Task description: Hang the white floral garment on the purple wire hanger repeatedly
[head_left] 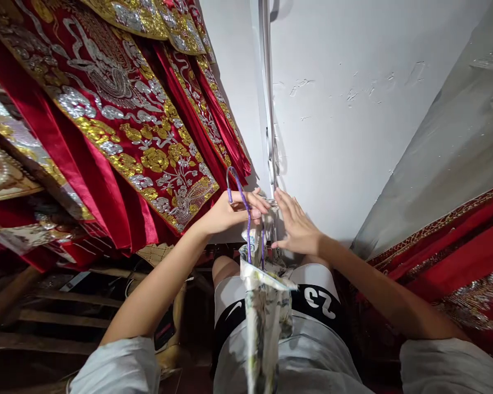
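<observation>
A purple hanger (247, 232) carries a white garment with a leafy print (267, 323), which hangs down in front of my lap. Its hook reaches up over my left hand (236, 210), and the stem passes across the fingers, which are closed around it. My right hand (293, 224) is held just to the right, fingers stretched out and thumb apart, with nothing gripped. Its fingertips are beside the lower end of a thin pale rod (270, 137). More printed cloth bunches below both hands, partly hidden behind the hanger.
Red garments with gold and silver embroidery (148, 126) hang on the left. A white wall (332, 82) stands ahead. Red beaded cloth (468, 257) and a translucent sheet (447, 126) are on the right. A slatted wooden rack (66, 317) and a dark phone-like object (164, 331) lie lower left.
</observation>
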`<state>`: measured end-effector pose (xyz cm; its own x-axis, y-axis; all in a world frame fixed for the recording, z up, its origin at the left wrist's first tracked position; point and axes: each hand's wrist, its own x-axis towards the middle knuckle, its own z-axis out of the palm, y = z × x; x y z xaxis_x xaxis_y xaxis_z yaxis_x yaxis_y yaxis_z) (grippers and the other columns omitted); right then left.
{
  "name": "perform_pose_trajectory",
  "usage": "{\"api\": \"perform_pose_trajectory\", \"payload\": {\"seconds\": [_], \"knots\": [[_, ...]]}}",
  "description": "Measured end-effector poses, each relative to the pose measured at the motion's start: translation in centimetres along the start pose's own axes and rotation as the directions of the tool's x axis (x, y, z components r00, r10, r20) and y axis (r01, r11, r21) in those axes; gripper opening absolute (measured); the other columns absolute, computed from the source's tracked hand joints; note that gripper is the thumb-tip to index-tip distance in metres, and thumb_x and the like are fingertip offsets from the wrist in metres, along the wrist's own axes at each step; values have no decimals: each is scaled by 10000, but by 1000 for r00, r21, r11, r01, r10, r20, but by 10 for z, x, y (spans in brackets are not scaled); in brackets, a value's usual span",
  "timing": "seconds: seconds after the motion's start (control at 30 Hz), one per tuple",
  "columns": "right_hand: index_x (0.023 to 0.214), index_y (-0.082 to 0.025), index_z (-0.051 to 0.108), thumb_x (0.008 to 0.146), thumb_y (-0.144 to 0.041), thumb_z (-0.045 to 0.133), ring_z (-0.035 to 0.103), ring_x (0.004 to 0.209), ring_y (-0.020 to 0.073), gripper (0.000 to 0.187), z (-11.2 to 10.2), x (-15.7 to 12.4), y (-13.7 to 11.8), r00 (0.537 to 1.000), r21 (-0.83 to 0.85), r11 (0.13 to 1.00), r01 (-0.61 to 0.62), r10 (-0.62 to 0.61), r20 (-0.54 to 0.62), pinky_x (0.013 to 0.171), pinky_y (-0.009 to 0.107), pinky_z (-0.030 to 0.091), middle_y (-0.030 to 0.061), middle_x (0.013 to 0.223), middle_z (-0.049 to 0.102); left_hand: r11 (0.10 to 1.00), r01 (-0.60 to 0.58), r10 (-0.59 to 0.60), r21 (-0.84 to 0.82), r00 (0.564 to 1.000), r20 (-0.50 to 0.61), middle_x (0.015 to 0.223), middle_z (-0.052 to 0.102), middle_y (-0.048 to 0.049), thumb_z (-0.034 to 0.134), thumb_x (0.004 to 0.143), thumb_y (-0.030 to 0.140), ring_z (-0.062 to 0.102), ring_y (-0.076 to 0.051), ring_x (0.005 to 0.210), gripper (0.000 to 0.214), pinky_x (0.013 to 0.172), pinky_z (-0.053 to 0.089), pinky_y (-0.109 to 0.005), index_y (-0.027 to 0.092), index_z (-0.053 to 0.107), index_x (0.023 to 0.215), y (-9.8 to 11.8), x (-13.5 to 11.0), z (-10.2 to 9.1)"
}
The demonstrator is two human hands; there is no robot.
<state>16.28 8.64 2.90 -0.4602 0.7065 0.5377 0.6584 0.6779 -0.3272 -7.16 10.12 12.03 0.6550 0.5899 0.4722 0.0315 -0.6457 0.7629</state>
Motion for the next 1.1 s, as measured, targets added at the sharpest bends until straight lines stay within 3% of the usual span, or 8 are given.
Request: {"api": "perform_pose_trajectory", "payload": {"seconds": [0.13, 0.3, 0.43, 0.57, 0.77, 0.93, 1.0, 1.1], "knots": [[1641, -254, 4, 823, -394, 708, 301, 1506, 411, 1089, 32, 7, -7, 959, -182, 975, 129, -169, -228, 1232, 663, 244, 196, 1615, 293, 980, -16, 17, -201, 1000, 5, 772, 757, -69, 830, 798, 477, 718, -313, 1134, 293, 1106, 498, -556, 193, 768, 763, 13, 14, 26], [1622, -278, 246, 762, -401, 724, 500, 1214, 395, 992, -14, 11, 14, 912, -267, 963, 31, -137, -388, 1044, 603, 411, 143, 1315, 510, 965, -60, 2, -257, 975, -221, 1246, 740, -106, 897, 720, 322, 656, -309, 1271, 371, 1139, 486, -505, 194, 783, 1048, 12, 18, 15], [1618, -300, 315, 742, -360, 736, 471, 1216, 423, 974, -67, 8, 33, 885, -311, 914, -260, 97, -454, 1016, 601, 374, 146, 1296, 493, 945, -18, -156, -328, 854, -497, 1173, 751, -96, 839, 765, 429, 679, -303, 1207, 411, 1101, 515, -473, 183, 753, 1082, -16, 3, -17], [1617, -275, 331, 718, -358, 765, 422, 1276, 458, 1002, -87, 23, 44, 867, -271, 887, -374, 232, -441, 1035, 634, 330, 176, 1351, 454, 911, -8, -285, -413, 710, -644, 974, 748, -103, 414, 918, 791, 728, -263, 1044, 666, 907, 600, -401, 199, 685, 1060, -61, -22, -17], [1634, -285, 304, 727, -415, 808, 350, 1383, 500, 1046, -67, 47, 29, 926, -215, 949, -232, 148, -349, 1124, 707, 256, 186, 1478, 416, 931, 235, -361, -278, 500, -787, 1084, 755, -122, 748, 741, 699, 697, -288, 1129, 606, 1007, 540, -402, 180, 674, 1046, -132, -64, 55], [1577, -327, 404, 788, -398, 758, 303, 1506, 407, 868, -40, 1, 9, 946, 16, 987, -157, 155, -286, 1221, 632, 239, 109, 1610, 382, 845, 362, -522, -395, 390, -759, 1201, 748, -152, 788, 755, 559, 665, -351, 1223, 530, 1031, 522, -446, 175, 703, 1112, -164, -97, 108], [1481, -295, 517, 841, -436, 698, 455, 1417, 355, 680, -22, -23, 7, 904, 289, 931, -222, 308, -298, 1144, 548, 397, 117, 1520, 513, 827, 382, -551, -412, 408, -728, 1173, 755, -153, 758, 791, 564, 680, -355, 1190, 507, 982, 541, -437, 175, 712, 1113, -166, -104, 117], [1025, -206, 685, 893, -571, 582, 664, 918, 283, 402, 14, -43, 7, 702, 564, 694, -447, 663, -259, 816, 420, 531, 117, 973, 713, 814, 402, -569, -419, 414, -710, 1122, 761, -164, 769, 779, 579, 688, -361, 1150, 518, 955, 545, -435, 155, 719, 1072, -165, -104, 123]]}}
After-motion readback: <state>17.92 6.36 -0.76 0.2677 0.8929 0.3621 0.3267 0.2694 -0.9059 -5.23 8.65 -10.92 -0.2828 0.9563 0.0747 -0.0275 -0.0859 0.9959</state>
